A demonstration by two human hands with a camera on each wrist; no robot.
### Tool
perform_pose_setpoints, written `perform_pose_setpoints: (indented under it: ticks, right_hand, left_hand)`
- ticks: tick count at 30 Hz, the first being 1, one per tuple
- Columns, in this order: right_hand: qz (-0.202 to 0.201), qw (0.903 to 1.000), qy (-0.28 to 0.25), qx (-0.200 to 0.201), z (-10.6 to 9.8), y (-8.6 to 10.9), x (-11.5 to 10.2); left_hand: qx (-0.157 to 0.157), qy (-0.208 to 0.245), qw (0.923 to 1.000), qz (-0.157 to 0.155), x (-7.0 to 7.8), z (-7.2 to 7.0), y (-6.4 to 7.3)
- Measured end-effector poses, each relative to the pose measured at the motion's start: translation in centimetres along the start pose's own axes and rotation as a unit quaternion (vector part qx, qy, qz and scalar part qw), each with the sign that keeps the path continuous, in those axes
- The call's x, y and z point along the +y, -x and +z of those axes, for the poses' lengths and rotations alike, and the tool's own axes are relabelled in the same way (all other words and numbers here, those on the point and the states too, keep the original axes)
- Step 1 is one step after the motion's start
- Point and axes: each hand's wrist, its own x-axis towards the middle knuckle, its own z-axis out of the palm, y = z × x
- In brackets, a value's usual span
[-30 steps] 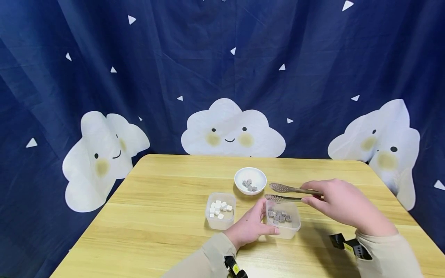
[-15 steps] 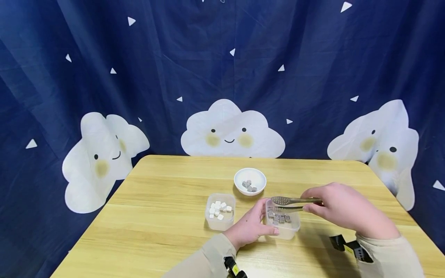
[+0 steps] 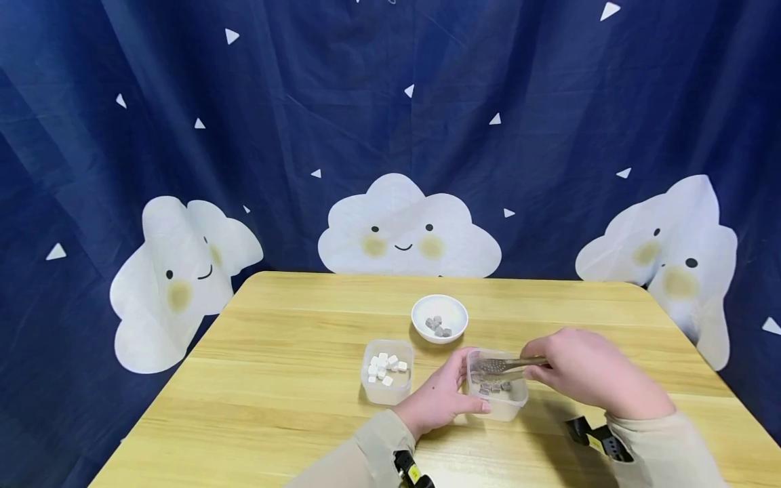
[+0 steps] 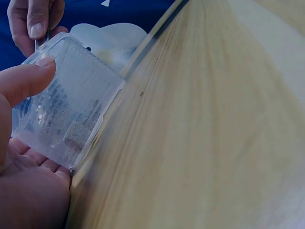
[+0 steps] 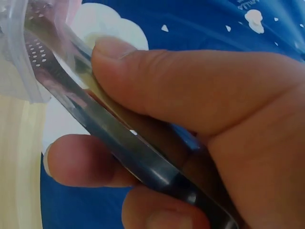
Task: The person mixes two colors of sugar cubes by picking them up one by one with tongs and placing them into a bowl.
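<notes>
My left hand [image 3: 441,396] grips the side of a clear plastic tub [image 3: 505,409], thumb at the near wall and fingers behind it. Several grey cubes [image 3: 495,389] lie in this tub. In my right hand [image 3: 588,369] is a pair of metal tongs [image 3: 502,364], pinched between thumb and fingers. Their perforated tips reach down inside the tub over the cubes. The right wrist view shows the tongs [image 5: 128,138] with their arms close together, the tips behind the tub wall [image 5: 21,57]. Through the tub [image 4: 71,95] in the left wrist view, cubes show at the bottom.
A second clear tub [image 3: 388,395] with several white cubes [image 3: 382,366] stands left of my left hand. Behind both tubs is a white bowl [image 3: 453,310] holding several grey cubes [image 3: 436,325]. The wooden table [image 3: 274,379] ends at a dark blue curtain [image 3: 293,102].
The tongs have come down from beside the bowl into the tub of grey cubes, and their arms have drawn closer together. My left hand and the tubs have stayed put.
</notes>
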Motion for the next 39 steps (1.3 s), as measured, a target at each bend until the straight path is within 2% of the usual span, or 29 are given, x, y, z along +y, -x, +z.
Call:
perform_pose_setpoints:
  ticks: [15, 21, 30, 39]
  right_hand:
    - [0.007, 0.9999, 0.000, -0.008, 0.5, -0.2, -0.7]
    - [-0.009, 1.0000, 0.003, 0.001, 0.4, -0.1, -0.6]
    - [0.002, 0.9998, 0.019, 0.011, 0.6, -0.3, -1.0]
    - [-0.019, 0.9996, 0.012, 0.019, 0.2, -0.2, -1.0]
  left_hand:
    - [0.004, 0.003, 1.0000, -0.005, -0.2, 0.1, 0.0]
    - [0.004, 0.005, 1.0000, -0.006, -0.1, 0.1, 0.0]
    - [0.005, 0.007, 0.9999, -0.007, 0.0, 0.1, 0.0]
    - [0.003, 0.007, 1.0000, -0.004, -0.1, 0.0, -0.1]
